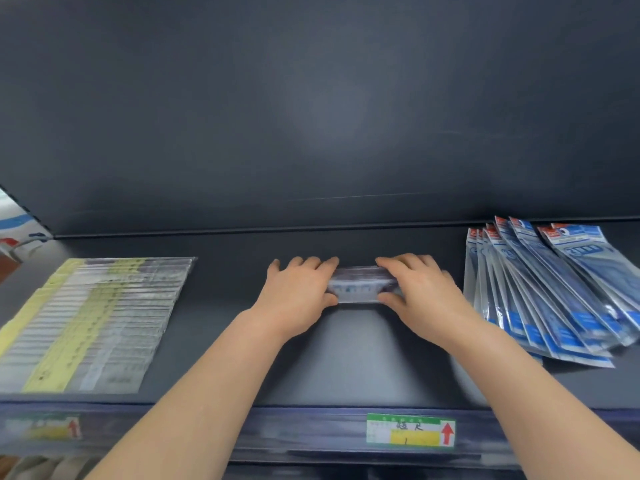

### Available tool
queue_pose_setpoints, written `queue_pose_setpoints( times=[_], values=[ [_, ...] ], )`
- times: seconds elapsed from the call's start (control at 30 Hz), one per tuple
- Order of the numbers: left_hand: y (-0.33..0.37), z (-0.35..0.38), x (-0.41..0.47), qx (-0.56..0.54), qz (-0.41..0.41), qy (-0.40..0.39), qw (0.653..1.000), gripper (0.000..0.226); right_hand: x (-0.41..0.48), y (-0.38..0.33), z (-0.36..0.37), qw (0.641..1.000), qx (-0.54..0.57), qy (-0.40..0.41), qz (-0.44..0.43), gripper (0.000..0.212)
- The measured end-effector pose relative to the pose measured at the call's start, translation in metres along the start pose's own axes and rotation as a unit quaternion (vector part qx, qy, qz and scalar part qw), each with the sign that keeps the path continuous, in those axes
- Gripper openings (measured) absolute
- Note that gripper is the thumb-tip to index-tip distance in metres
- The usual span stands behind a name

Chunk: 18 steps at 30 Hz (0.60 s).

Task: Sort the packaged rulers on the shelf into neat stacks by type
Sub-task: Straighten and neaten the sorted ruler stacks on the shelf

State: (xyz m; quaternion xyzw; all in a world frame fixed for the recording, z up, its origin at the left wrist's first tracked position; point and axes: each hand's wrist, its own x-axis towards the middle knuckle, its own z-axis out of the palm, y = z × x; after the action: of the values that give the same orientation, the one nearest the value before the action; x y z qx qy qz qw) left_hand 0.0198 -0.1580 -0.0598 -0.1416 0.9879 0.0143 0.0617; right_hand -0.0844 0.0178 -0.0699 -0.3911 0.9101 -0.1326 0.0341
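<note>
A small bundle of clear-packaged rulers [360,285] stands on edge at the middle of the dark shelf [214,341]. My left hand [298,296] grips its left end and my right hand [419,292] grips its right end, so only the middle of the bundle shows. To the left lies a wide layered stack of clear and yellow ruler packs [86,323]. To the right lies a fanned pile of blue-packaged rulers [554,296], overlapping and slanted.
The shelf's front rail [311,431] carries a green and yellow price label with a red arrow [410,430] and a blurred label [52,427] at the left. A dark back panel [311,116] rises behind. A white and blue object [17,226] shows at the far left.
</note>
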Motion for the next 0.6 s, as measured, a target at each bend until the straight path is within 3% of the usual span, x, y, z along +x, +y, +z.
queue_pose_setpoints(
  times=[0.23, 0.33, 0.47, 0.6],
  values=[
    [0.003, 0.000, 0.004, 0.044, 0.026, -0.003, 0.999, 0.072, -0.001, -0.008, 0.004, 0.996, -0.092, -0.009, 0.002, 0.074],
    [0.004, 0.006, 0.003, 0.020, 0.031, 0.005, 0.999, 0.075, 0.004, -0.005, 0.007, 0.997, -0.064, -0.045, -0.009, 0.082],
    [0.001, 0.009, 0.005, -0.048, 0.024, -0.050, 0.997, 0.092, 0.011, 0.000, 0.008, 0.994, -0.035, -0.104, -0.015, 0.088],
    [0.003, 0.013, 0.001, -0.004, 0.032, -0.026, 0.999, 0.094, 0.002, 0.000, 0.013, 0.994, -0.061, -0.088, -0.026, 0.086]
  ],
)
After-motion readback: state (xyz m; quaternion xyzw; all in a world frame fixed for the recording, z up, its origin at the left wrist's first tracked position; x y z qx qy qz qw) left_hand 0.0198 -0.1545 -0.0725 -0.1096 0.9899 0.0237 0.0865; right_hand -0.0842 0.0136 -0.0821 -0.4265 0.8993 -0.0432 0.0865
